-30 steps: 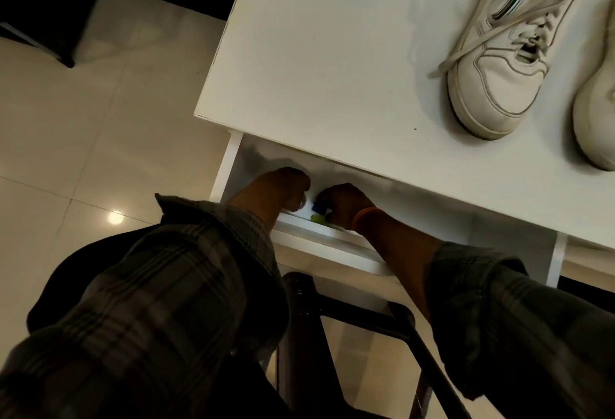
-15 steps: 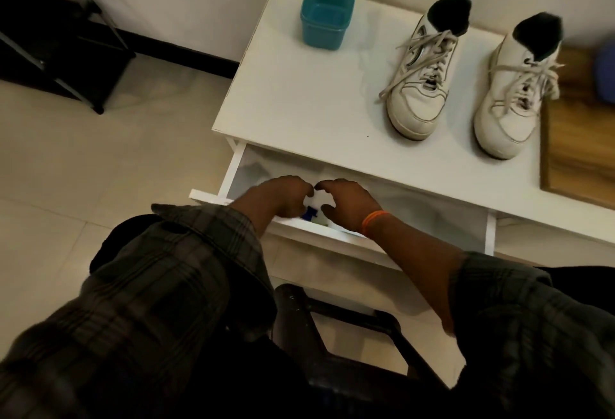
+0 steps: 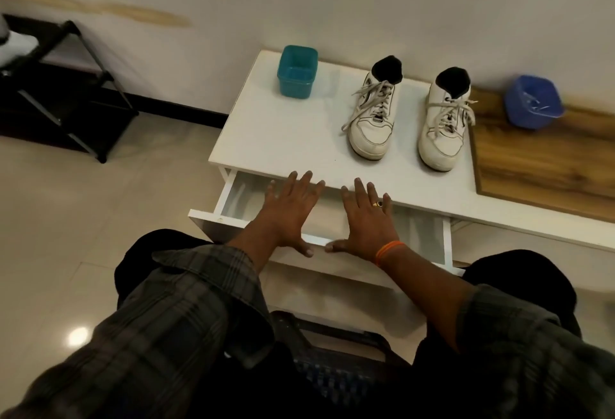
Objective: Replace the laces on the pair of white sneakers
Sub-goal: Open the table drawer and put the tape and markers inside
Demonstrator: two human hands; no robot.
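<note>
Nearest the camera, plaid sleeves [image 3: 186, 305] reach forward over a dark stool [image 3: 336, 345]. The left hand [image 3: 286, 209] and the right hand [image 3: 367, 219] are both spread flat, fingers straight and splayed, palms down over the open drawer [image 3: 429, 235] of the white table [image 3: 283, 139]; they hold nothing. The thumbs lie at the drawer's front edge, though whether the palms press on it cannot be told. An orange band [image 3: 387, 250] circles the right wrist and a ring sits on one finger of that hand.

Beyond the fingertips, on the tabletop, the left sneaker [image 3: 372, 119] and the right sneaker [image 3: 444, 129] stand side by side, toes toward the person, laces loose, apart from both hands. A teal container [image 3: 297, 71] stands at the table's far left corner; a blue container [image 3: 532, 102] rests on the wooden board [image 3: 545, 165] to the right.

Half a second ago both hands were curled together inside the drawer around a small blue item; now they are flattened and apart, and that item is out of sight.
</note>
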